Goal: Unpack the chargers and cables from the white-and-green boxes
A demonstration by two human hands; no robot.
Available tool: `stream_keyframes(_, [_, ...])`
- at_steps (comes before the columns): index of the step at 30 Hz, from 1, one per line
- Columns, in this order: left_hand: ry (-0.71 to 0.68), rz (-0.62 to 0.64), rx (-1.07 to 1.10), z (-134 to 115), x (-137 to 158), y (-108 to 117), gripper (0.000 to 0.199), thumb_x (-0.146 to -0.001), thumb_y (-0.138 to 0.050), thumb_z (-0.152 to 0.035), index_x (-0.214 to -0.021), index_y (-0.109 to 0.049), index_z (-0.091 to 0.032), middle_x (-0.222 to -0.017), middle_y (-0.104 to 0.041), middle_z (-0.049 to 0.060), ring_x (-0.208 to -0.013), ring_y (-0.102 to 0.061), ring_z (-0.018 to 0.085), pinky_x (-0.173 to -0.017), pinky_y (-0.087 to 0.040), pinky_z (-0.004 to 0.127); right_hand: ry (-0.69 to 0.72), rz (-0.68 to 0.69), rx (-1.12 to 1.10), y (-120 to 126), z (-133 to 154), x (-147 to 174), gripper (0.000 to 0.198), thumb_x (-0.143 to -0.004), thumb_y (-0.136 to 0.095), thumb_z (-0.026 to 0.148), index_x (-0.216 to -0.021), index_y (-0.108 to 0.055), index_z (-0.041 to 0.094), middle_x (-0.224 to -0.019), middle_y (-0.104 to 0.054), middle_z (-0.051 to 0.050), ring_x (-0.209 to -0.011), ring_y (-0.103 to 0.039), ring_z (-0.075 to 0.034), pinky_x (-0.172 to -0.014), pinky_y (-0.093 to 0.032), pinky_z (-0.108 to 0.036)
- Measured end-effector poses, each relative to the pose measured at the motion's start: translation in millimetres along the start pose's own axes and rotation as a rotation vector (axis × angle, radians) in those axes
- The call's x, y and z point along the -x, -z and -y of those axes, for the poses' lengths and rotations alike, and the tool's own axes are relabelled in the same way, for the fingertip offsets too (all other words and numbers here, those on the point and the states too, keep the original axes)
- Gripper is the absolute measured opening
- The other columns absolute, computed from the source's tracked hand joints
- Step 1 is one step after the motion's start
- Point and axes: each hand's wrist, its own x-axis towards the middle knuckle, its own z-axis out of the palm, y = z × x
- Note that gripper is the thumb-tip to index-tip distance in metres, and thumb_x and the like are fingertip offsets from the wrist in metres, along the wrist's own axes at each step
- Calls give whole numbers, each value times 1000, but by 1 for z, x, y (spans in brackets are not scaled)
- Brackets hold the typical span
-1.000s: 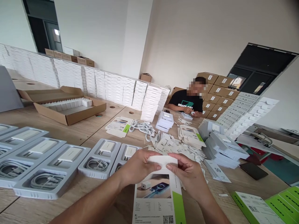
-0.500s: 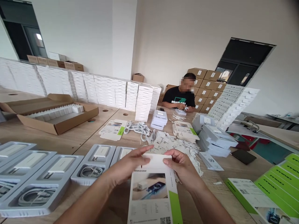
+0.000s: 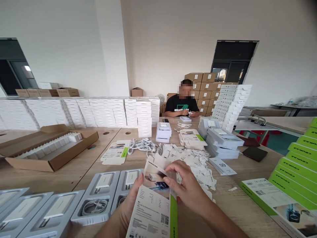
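Observation:
A white and green printed charger box (image 3: 151, 211) stands tilted in front of me, its top flap raised at the far end. My left hand (image 3: 130, 201) is closed around its left side, thumb along the edge and the other fingers hidden behind. My right hand (image 3: 187, 185) grips the upper right edge with thumb and bent fingers. Just left of the box, grey trays (image 3: 80, 206) each hold a white charger (image 3: 104, 180) and a coiled cable (image 3: 94, 207). Beyond my hands lies a heap of small white paper pieces (image 3: 198, 162).
Finished green boxes (image 3: 289, 178) are stacked at the right. Flat box blanks (image 3: 115, 152), loose white cables (image 3: 142, 145) and stacked trays (image 3: 223, 142) lie ahead. An open carton (image 3: 52, 163) sits left. White box stacks (image 3: 99, 112) line the back; a co-worker (image 3: 182, 104) sits opposite.
The box has tilted, its top flap now raised. My left hand has moved down its left side; my right hand has shifted its grip at the upper right. The view has turned right.

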Motion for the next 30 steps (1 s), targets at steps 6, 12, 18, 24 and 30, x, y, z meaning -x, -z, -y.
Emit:
stream_keyframes(6, [73,42,181,1,3,-4,57,-64,-68,-50,-103,-69,-9,-91,-71,16,-93,-65,31,-84,-46,38,-152,57,-311,13,-7,-2,30,-85,-62,49,-77,-53,21,-87,-57,0,-75,-54,-15,-66,-44,-26])
stream_keyframes(12, [-46,-140,100,-15,6,0,44,-78,-66,-36,-112,-67,-9,-95,-73,15,-85,-68,27,-81,-48,37,-361,232,-521,10,-18,-4,45,-89,-48,60,-107,-63,21,-92,-66,-6,-77,-62,-19,-60,-46,-27])
stream_keyframes(18, [-212,-431,-606,-19,5,11,47,-82,-62,-48,-119,-65,-18,-110,-72,9,-105,-62,32,-83,-48,36,-340,159,-585,-7,-19,-1,41,-82,-61,56,-79,-69,16,-70,-67,-2,-59,-57,-15,-55,-42,-25])
stream_keyframes(24, [-384,-575,-500,-26,-1,6,83,-70,-76,-48,-140,-39,-21,-108,-70,11,-91,-67,27,-72,-52,33,-406,107,-672,-14,-20,-2,40,-82,-63,54,-83,-70,15,-70,-68,-3,-58,-57,-15,-53,-41,-25])
stream_keyframes(30, [-528,-626,-434,-26,0,-8,80,-76,-70,-49,-139,-24,-28,-111,-66,10,-79,-68,21,-61,-52,29,-373,-49,-666,-12,-24,-4,56,-86,-59,53,-136,-47,30,-101,-69,-4,-86,-65,-21,-71,-51,-32])
